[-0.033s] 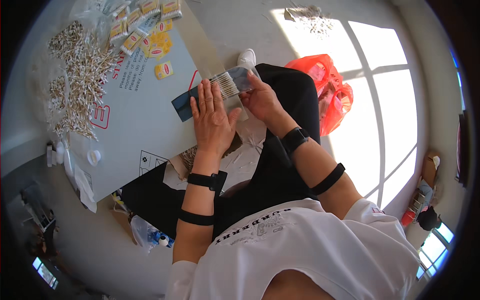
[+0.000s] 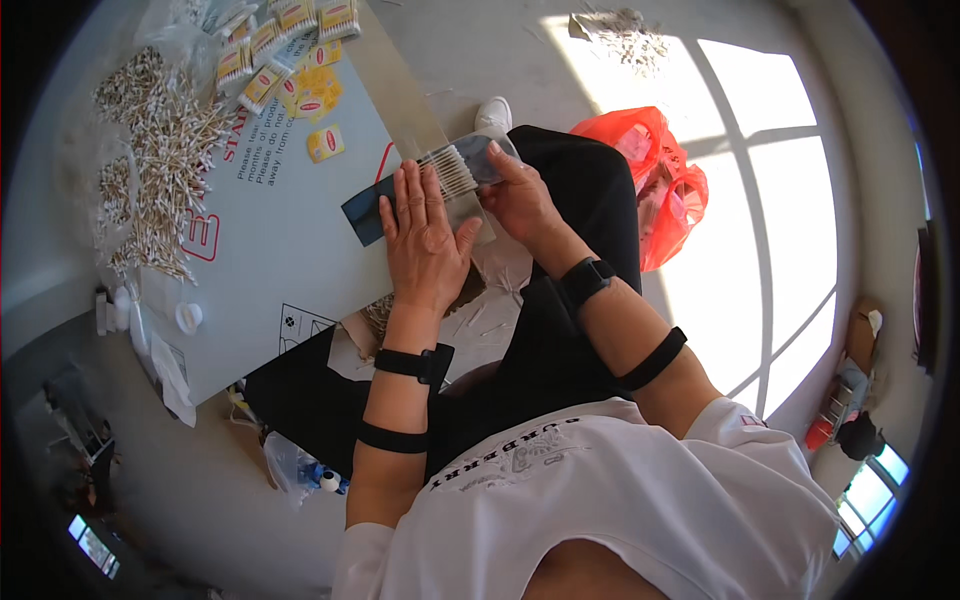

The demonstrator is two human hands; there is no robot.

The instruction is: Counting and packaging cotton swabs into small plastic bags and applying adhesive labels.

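Note:
A row of cotton swabs (image 2: 453, 172) lies side by side near the right edge of the board-topped table. My left hand (image 2: 424, 235) rests flat over the left end of the row, fingers stretched out and close together. Under its fingertips a dark, glossy strip (image 2: 363, 216) sticks out to the left. With thumb on top and fingers beneath, my right hand (image 2: 520, 200) pinches a clear plastic bag (image 2: 487, 158) at the right end of the swabs. Whether the swabs are fully inside the bag, I cannot tell.
A big heap of loose swabs (image 2: 165, 150) spills from a clear bag at the left. Filled swab packs (image 2: 262, 86) and yellow cards (image 2: 325, 143) lie at the far side. A small white cap (image 2: 188, 316) stands nearer. On the floor sits a red plastic bag (image 2: 650, 185).
My right thumb and the clear bag under it have shifted slightly to the left. My left hand stays almost in place.

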